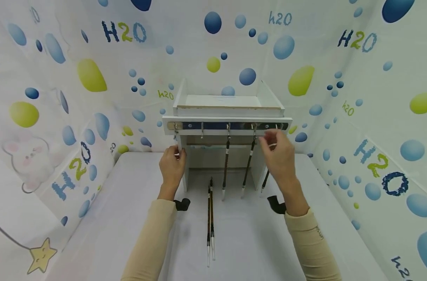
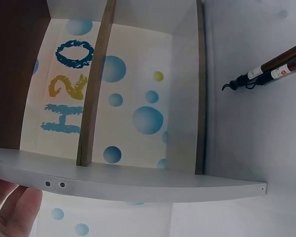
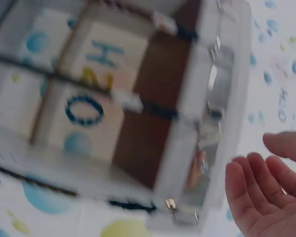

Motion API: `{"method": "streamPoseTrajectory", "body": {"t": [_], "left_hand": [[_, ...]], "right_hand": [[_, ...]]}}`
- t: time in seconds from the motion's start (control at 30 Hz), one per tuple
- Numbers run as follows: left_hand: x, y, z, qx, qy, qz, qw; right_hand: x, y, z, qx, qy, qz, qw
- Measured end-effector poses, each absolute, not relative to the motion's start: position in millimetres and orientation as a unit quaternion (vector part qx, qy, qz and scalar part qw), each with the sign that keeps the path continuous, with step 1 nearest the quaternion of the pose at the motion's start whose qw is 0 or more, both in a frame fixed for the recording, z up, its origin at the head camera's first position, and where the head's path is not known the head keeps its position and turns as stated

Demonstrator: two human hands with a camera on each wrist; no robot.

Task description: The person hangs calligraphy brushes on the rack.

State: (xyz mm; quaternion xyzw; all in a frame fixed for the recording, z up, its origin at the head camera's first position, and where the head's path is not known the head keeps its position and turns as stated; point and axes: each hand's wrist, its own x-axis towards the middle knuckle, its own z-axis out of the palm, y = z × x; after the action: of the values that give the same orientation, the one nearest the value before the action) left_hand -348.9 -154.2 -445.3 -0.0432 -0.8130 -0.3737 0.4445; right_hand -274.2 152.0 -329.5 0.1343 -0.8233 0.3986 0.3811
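Observation:
In the head view, a white shelf rack (image 1: 231,112) has a metal strip with hooks along its front. Three calligraphy brushes hang from the middle and right-hand hooks: one brush (image 1: 226,164), a second brush (image 1: 248,164) and a third brush (image 1: 265,181) partly behind my wrist. My left hand (image 1: 173,166) grips the rack's left side panel (image 2: 138,182), fingers on its outer face. Beside the right end hooks is my right hand (image 1: 278,156). Its fingers are loosely bent, thumb apart, with nothing between them in the right wrist view.
Two more brushes (image 1: 212,210) lie side by side on the white table (image 1: 245,234) in front of the rack. The two left-hand hooks (image 1: 202,130) carry no brush. Printed sheets with bubbles (image 1: 213,22) surround the table.

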Motion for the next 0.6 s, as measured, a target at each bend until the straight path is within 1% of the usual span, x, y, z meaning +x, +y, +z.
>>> {"method": "streamPoseTrajectory", "body": {"t": [0.1,0.17,0.33,0.6], "left_hand": [[-349.7,-153.7,-445.9,-0.043,-0.813,-0.375,0.443],[-349.9,-153.7,-444.9,-0.042,-0.815,-0.373,0.441],[-348.3,-152.8,-442.8,-0.040,-0.821,-0.368,0.434],[-348.4,-153.6,-441.9,-0.037,-0.822,-0.367,0.434]], "right_hand": [[-285.3,170.1,-311.6,0.109,-0.814,0.384,0.421],[-294.4,180.8,-303.6,0.085,-0.813,0.376,0.436],[-315.9,202.5,-297.5,0.053,-0.830,0.353,0.429],[-330.9,211.5,-305.2,0.081,-0.845,0.334,0.409]]}}
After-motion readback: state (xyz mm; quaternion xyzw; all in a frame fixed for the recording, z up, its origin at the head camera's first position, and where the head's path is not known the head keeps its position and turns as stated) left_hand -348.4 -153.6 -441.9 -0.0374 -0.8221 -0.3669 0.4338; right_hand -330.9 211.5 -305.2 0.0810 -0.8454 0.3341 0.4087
